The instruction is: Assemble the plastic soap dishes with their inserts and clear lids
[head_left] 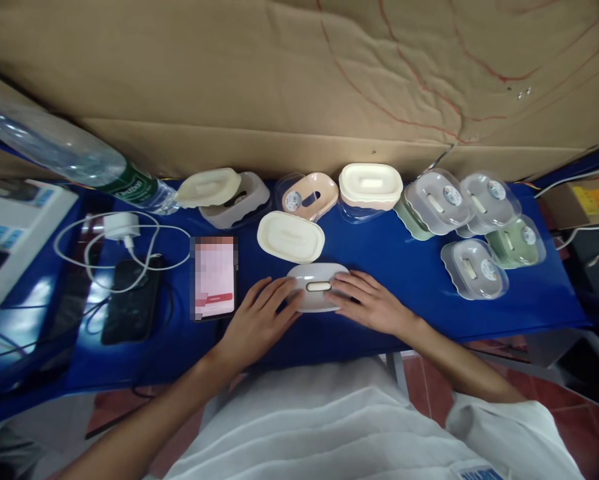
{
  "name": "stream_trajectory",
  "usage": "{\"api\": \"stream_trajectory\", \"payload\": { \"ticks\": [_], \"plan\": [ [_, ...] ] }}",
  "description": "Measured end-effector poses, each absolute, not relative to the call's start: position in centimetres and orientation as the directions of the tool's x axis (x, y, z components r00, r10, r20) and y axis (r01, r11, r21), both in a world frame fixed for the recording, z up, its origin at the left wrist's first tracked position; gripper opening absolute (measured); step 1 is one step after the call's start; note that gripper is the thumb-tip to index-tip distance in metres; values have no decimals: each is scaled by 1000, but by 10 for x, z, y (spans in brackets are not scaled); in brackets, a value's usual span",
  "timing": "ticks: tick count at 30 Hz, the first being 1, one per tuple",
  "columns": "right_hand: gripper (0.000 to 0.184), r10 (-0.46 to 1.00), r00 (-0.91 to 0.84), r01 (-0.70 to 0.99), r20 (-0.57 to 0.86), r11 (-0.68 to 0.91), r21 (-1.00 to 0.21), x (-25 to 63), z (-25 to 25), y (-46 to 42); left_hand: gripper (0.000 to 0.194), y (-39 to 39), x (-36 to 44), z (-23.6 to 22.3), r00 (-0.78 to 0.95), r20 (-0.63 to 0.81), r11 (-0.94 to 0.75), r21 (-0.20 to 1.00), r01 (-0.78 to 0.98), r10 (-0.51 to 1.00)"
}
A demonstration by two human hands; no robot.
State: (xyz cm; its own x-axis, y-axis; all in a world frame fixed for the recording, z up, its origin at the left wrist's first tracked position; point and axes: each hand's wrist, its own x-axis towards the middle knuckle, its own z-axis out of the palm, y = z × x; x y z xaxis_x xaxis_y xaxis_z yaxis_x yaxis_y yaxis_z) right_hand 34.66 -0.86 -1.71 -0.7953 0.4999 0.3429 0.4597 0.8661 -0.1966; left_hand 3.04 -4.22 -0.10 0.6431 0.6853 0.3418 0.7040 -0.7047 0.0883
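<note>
A grey oval soap dish [315, 304], with a short cream bar across its central slot, lies at the table's front in front of me. My left hand [264, 313] grips its left end, fingers over the rim and thumb along the near side. On the right end, my right hand [372, 301] holds it in the same way, fingertips resting on top. Just beyond it is a loose cream oval tray [290, 237]. Further back are a peach slotted tray [322, 193] on a clear cover, a cream-topped stack [370, 180], and a cream tray [209, 187] leaning on a grey one.
Several grey and green dishes with clear covers [474, 269] stand at the right. A phone with a lit screen [216, 273], a dark phone [130, 300], a white charger [122, 225] with its cable and a large water bottle [89, 160] are at left. Cardboard [204, 80] walls the back.
</note>
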Motion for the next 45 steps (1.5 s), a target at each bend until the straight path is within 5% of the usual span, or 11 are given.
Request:
{"api": "stream_trajectory", "payload": {
  "ticks": [8,13,18,25,30,34,38,42,45],
  "plan": [
    [38,576,-740,506,347,817,-277,344,1,15,32,-31,24,12,722,244,-762,178,623,647],
    [50,917,-355,751,181,395,-529,301,15,92,27,-17,16,14,772,238,-808,176,562,589],
    [62,978,-187,822,-88,107,-559,262,17,140,27,-20,2,12,760,232,-795,180,580,607],
    [41,977,-141,453,160,207,-867,272,21,130,25,-26,-19,2,691,283,-747,232,623,665],
    [44,929,-202,217,309,350,-911,304,47,94,24,-19,-8,6,732,286,-786,219,579,619],
    [37,977,-57,200,204,212,-957,329,45,50,34,-17,-3,2,713,327,-784,284,552,620],
    [36,994,-111,272,4,34,-962,330,13,6,45,-17,-2,-4,654,359,-746,342,572,666],
    [46,979,-130,511,158,203,-835,314,-7,-21,66,-16,3,-4,670,353,-757,308,576,654],
    [62,909,-343,581,237,403,-707,306,-6,-27,67,-15,4,-2,676,345,-759,287,584,651]
  ]
}}
